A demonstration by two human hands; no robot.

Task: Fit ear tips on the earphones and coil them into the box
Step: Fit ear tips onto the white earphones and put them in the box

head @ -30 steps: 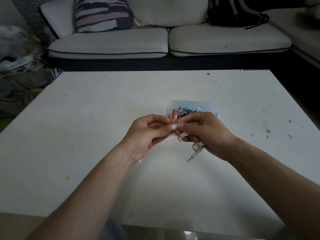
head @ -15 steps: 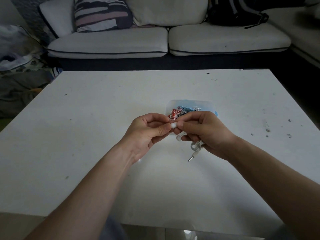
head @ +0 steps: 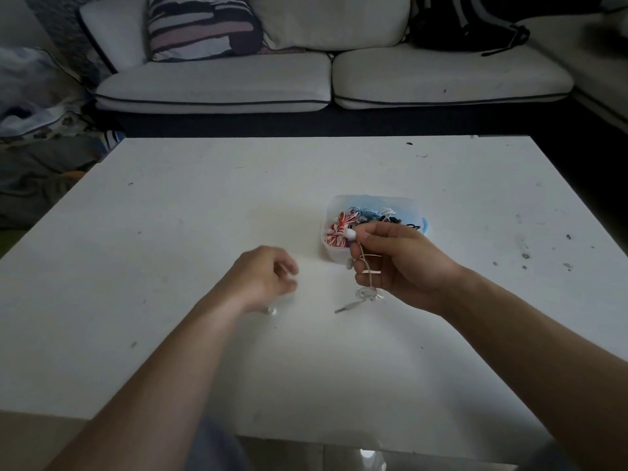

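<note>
Fingers of the right hand [head: 401, 263] pinch a white earbud [head: 350, 234] between thumb and forefinger, its pale cable [head: 367, 266] trailing down through the palm to a small loop and the jack plug [head: 350, 305], which lies on the white table [head: 170, 232]. The bud's end looks rounded and white — likely a tip already seated, though that is too small to tell for sure. Just behind the hand sits the clear plastic box [head: 334, 254], holding bundles of red-and-white, blue and black cords. The left hand [head: 263, 278] is well apart, low over the table, blurred, fingers loosely curled and apparently holding nothing; a small pale piece [head: 272, 311] — perhaps another ear tip — lies just beside its wrist. By the look of it, the fitting step is in hand: next comes picking up that piece, which calls for a fine fingertip pinch and the second bud brought forward.
</note>
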